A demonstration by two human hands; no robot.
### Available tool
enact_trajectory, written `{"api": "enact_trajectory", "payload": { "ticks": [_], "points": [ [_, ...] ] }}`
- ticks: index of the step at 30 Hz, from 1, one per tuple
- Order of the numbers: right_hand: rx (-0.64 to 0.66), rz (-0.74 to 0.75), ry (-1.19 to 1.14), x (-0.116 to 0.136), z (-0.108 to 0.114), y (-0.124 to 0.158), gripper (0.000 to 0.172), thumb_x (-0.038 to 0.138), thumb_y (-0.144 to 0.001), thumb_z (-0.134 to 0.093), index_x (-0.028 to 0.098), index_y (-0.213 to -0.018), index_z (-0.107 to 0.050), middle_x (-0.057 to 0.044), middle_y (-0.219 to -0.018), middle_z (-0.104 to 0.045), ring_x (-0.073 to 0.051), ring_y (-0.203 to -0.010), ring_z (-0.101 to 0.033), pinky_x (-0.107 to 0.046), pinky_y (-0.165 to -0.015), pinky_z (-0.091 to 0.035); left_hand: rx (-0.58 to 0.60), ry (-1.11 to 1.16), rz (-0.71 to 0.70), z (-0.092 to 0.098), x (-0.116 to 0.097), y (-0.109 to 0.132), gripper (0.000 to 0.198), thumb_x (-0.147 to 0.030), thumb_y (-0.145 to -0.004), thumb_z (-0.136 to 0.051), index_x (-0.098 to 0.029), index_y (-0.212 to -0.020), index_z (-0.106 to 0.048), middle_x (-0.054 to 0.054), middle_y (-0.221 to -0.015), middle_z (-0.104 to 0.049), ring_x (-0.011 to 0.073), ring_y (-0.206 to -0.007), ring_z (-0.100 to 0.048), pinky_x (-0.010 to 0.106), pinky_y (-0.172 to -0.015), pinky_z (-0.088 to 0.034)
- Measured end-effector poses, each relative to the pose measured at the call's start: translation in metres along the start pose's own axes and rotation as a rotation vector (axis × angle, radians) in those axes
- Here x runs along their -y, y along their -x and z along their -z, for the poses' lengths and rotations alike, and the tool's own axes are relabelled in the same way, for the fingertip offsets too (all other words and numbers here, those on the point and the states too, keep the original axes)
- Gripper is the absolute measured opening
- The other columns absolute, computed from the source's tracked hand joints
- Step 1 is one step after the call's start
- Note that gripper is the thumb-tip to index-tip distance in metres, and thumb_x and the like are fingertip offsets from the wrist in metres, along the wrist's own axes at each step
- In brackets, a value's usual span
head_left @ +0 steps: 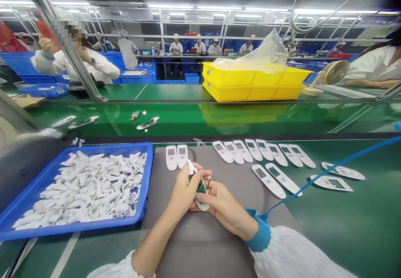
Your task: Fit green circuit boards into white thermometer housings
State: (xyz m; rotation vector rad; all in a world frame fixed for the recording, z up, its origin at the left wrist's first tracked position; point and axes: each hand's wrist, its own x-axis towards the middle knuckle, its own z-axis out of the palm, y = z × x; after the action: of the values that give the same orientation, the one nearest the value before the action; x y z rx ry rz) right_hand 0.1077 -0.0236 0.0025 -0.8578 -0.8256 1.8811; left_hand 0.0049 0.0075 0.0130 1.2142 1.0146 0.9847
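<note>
Both hands meet over the grey mat (194, 244) at the front of the bench. My left hand (184, 190) is closed around a small white thermometer housing (200, 205) with a green circuit board (201, 186) showing inside it and a white tip poking up. My right hand (221, 205) grips the same piece from the right and below; a blue wrist strap (259, 234) with a blue cord is on that wrist. Two white shells (176, 156) lie just beyond the hands.
A blue tray (147, 173) full of small white plastic tips stands at the left. A row of several white housing shells (260, 150) lies at the right. Behind is a green conveyor (219, 119), yellow bins (253, 83), a small fan (328, 75) and other workers.
</note>
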Motion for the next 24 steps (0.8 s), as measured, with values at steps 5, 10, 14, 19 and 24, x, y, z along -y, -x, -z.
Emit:
{"api": "enact_trajectory", "payload": {
  "ticks": [5, 10, 14, 19, 24],
  "points": [
    [-0.042, 0.042, 0.061, -0.0008, -0.002, -0.0005, 0.022, 0.023, -0.064, -0.066, 0.012, -0.079, -0.056, -0.001, -0.065, -0.059, -0.013, -0.06, -0.058, -0.03, -0.064, -0.047, 0.013, 0.006, 0.009, -0.0006, 0.0006, 0.0016, 0.007, -0.026, -0.078, -0.043, -0.019, -0.082, -0.043, 0.007, -0.088, -0.065, 0.0179, -0.077, -0.061, 0.031, -0.071, -0.045],
    [-0.094, 0.052, 0.106, -0.0024, -0.0048, 0.0003, 0.019, 0.025, -0.063, -0.066, 0.012, -0.073, -0.056, -0.001, -0.056, -0.06, -0.014, -0.055, -0.058, -0.027, -0.06, -0.045, 0.025, 0.031, 0.014, -0.0007, 0.0002, 0.0017, 0.008, -0.025, -0.077, -0.045, -0.019, -0.082, -0.045, 0.006, -0.084, -0.066, 0.0186, -0.08, -0.061, 0.029, -0.071, -0.046],
    [-0.063, 0.035, 0.042, 0.0, -0.0063, 0.0022, 0.024, 0.025, -0.063, -0.067, 0.014, -0.08, -0.054, 0.0, -0.062, -0.061, -0.014, -0.059, -0.059, -0.032, -0.067, -0.046, 0.027, 0.023, -0.01, 0.0017, -0.0006, -0.0001, 0.007, -0.024, -0.076, -0.046, -0.018, -0.08, -0.046, 0.006, -0.081, -0.066, 0.0193, -0.084, -0.061, 0.029, -0.073, -0.045],
    [0.089, 0.012, -0.079, 0.0064, -0.0048, 0.0057, 0.023, 0.022, -0.07, -0.061, 0.017, -0.09, -0.052, -0.004, -0.086, -0.06, -0.017, -0.08, -0.059, -0.033, -0.077, -0.042, 0.053, 0.069, 0.033, 0.0073, 0.0, -0.0034, 0.013, -0.03, -0.077, -0.047, -0.018, -0.081, -0.045, 0.007, -0.082, -0.066, 0.0208, -0.083, -0.061, 0.032, -0.072, -0.047],
    [0.033, -0.013, -0.107, 0.0027, -0.0019, 0.0031, 0.023, 0.025, -0.072, -0.057, 0.017, -0.094, -0.053, -0.005, -0.094, -0.058, -0.017, -0.081, -0.059, -0.034, -0.075, -0.044, 0.052, 0.062, 0.049, 0.0089, 0.0003, -0.0041, 0.013, -0.03, -0.076, -0.049, -0.018, -0.081, -0.045, 0.007, -0.081, -0.066, 0.0211, -0.083, -0.061, 0.031, -0.072, -0.046]
  ]
}}
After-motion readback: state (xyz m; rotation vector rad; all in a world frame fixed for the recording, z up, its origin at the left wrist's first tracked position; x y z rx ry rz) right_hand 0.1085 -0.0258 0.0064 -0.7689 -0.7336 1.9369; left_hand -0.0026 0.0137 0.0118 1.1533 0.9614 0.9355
